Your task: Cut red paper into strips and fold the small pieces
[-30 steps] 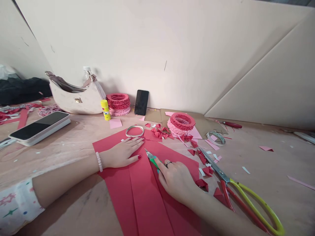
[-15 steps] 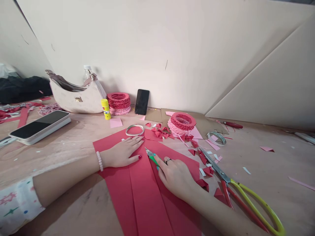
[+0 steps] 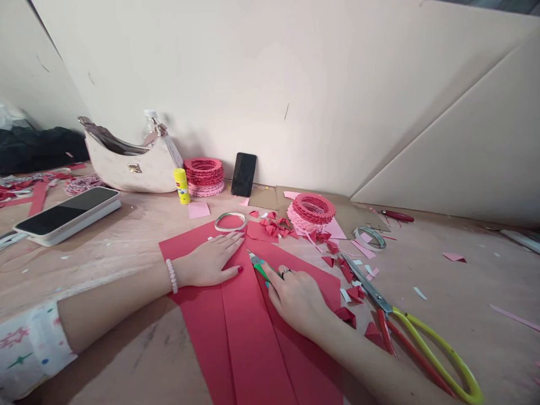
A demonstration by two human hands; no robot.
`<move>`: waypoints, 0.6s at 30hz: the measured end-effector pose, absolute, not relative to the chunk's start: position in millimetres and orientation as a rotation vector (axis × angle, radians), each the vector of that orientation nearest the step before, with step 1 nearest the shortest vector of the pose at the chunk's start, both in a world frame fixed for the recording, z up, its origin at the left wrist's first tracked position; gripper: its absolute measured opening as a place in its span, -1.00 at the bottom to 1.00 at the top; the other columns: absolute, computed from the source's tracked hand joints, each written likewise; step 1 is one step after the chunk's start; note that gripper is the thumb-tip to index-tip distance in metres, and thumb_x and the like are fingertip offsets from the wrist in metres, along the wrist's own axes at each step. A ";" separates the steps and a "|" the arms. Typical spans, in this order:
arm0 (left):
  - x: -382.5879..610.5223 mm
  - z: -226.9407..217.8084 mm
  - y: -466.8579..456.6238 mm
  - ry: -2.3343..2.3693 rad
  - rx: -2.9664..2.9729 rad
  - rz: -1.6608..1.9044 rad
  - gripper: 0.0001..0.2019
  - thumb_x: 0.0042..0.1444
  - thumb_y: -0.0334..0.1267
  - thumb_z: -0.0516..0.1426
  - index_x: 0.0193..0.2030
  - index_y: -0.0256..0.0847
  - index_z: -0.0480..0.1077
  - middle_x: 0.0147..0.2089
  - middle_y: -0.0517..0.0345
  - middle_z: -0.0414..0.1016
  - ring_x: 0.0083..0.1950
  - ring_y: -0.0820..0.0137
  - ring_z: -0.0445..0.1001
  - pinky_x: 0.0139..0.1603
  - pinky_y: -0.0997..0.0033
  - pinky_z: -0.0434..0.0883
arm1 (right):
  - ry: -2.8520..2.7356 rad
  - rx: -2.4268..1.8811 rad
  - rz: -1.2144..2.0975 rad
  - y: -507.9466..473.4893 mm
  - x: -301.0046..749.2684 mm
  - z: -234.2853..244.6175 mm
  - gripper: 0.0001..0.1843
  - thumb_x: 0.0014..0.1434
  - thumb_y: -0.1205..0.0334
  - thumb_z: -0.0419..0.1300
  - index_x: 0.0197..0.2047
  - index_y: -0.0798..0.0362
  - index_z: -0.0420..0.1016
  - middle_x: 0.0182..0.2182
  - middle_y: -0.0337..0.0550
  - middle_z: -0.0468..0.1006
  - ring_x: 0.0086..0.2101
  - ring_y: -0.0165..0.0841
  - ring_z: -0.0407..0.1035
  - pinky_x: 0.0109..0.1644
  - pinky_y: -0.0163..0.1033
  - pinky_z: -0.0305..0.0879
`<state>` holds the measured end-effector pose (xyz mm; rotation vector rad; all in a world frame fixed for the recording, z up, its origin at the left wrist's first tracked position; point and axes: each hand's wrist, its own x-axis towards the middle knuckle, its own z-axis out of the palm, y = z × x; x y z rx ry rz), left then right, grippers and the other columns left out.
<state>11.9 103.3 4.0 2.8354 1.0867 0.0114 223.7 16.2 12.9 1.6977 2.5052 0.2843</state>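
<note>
My left hand (image 3: 215, 259) lies flat with fingers stretched out on a large sheet of red paper (image 3: 253, 337), which has long straight lines running down it. In my right hand (image 3: 297, 298) is a green utility knife (image 3: 260, 271), its blade tip touching the paper just right of my left fingertips. The right index finger rests along the knife. Just beyond my left fingers a whitish ring of tape or strip (image 3: 230, 221) sits at the sheet's far edge. Small folded red paper pieces (image 3: 276, 226) are scattered behind and to the right of the sheet.
Large scissors (image 3: 390, 309) with red and yellow handles lie open at right. Stacks of scalloped paper rings (image 3: 313, 209), a yellow glue stick (image 3: 182, 187), a leaning black phone (image 3: 243, 174), a white handbag (image 3: 135, 171) and a white device with a dark screen (image 3: 70, 216) stand around.
The right hand and knife have shifted very slightly left and toward me along the paper. My left hand stays pressed in place.
</note>
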 end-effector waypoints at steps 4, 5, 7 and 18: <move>12.3 4.9 101.9 1.111 2.817 -0.017 -0.30 0.20 0.08 -0.18 0.33 -0.39 -0.15 0.37 -0.12 -0.27 0.37 0.22 -0.21 0.30 0.20 -0.07 | 2.513 1.691 0.264 17.6 223.6 12.7 -0.50 0.22 0.27 -0.08 0.23 -0.01 0.15 -0.37 -0.07 0.48 -0.40 -0.32 0.39 -0.45 -0.27 0.02; 12.6 5.5 101.5 1.114 2.808 -0.025 -0.30 0.19 0.07 -0.17 0.33 -0.40 -0.14 0.37 -0.12 -0.26 0.37 0.21 -0.20 0.30 0.18 -0.07 | 2.516 1.690 0.268 17.6 223.9 12.3 -0.50 0.21 0.28 -0.08 0.23 0.00 0.16 -0.38 -0.07 0.48 -0.40 -0.32 0.39 -0.45 -0.27 0.01; 13.2 7.0 100.9 1.118 2.792 -0.039 -0.31 0.19 0.06 -0.16 0.32 -0.40 -0.14 0.36 -0.14 -0.26 0.36 0.19 -0.20 0.29 0.16 -0.05 | 2.515 1.695 0.277 17.3 224.4 11.6 -0.51 0.20 0.30 -0.07 0.22 0.01 0.18 -0.40 -0.08 0.48 -0.42 -0.33 0.39 -0.46 -0.28 0.00; 13.4 9.2 99.6 1.112 2.788 -0.048 -0.30 0.20 0.06 -0.16 0.33 -0.41 -0.16 0.37 -0.13 -0.30 0.37 0.19 -0.23 0.29 0.15 -0.05 | 2.502 1.686 0.287 16.2 223.4 12.7 -0.51 0.20 0.32 -0.07 0.21 0.00 0.18 -0.38 -0.07 0.49 -0.42 -0.34 0.39 -0.45 -0.30 0.02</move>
